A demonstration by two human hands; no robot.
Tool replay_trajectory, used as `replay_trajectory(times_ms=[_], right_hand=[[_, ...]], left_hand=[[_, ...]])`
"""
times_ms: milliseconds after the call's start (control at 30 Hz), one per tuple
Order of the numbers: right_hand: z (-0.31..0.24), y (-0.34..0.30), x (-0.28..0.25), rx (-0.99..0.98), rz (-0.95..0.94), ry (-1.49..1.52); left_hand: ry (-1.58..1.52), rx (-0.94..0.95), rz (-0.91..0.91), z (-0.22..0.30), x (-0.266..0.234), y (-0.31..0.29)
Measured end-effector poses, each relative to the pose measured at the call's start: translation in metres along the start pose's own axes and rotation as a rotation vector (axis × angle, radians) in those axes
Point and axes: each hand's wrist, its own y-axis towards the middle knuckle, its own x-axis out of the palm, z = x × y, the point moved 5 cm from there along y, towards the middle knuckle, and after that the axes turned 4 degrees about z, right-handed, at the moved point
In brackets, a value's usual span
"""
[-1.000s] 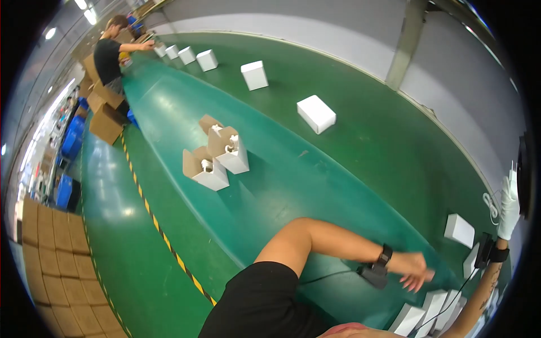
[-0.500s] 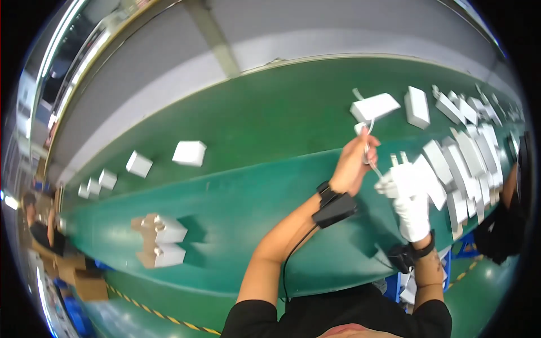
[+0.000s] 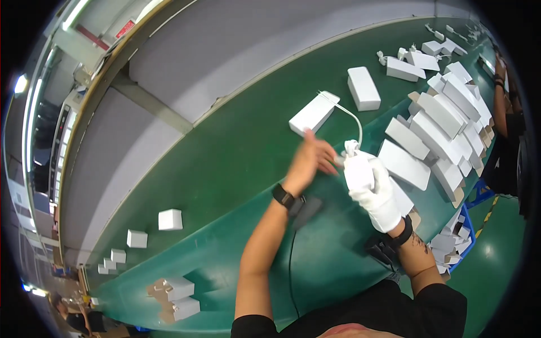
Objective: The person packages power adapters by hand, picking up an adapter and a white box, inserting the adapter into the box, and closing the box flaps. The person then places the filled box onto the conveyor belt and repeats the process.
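My right hand (image 3: 378, 198), in a white glove, grips a white power adapter (image 3: 359, 172). From its bunched top a white cable (image 3: 358, 119) arcs up to a white box (image 3: 313, 114) lying on the green surface. Left of the adapter is my bare left hand (image 3: 307, 162), with nothing held in it. Its fingers are apart, somewhat blurred, and their tips come close to the adapter; whether they touch it I cannot tell. A black strap device (image 3: 286, 197) sits on my left wrist.
Another white box (image 3: 364, 89) stands beyond my right hand. A heap of white cartons (image 3: 437, 127) covers the right side. Several small boxes (image 3: 170, 219) line the far left, with two open cartons (image 3: 179, 288) nearer. A blue bin (image 3: 469, 225) holds more cartons. Other people work at both ends.
My left hand has let go of the cable and moved left, its fingers spreading. The right hand has turned the adapter, so its prongs no longer show. The whole view has swung to the right.
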Motion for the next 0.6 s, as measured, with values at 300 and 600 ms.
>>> replay_trajectory(times_ms=[300,600], right_hand=[[-0.032,0.002,-0.028,0.287,-0.058,0.39],[0.004,-0.006,-0.005,0.443,-0.234,0.618]], left_hand=[[1.036,-0.176,0.438,0.003,-0.066,0.076],[-0.123,0.113,-0.015,-0.004,-0.03,-0.078]])
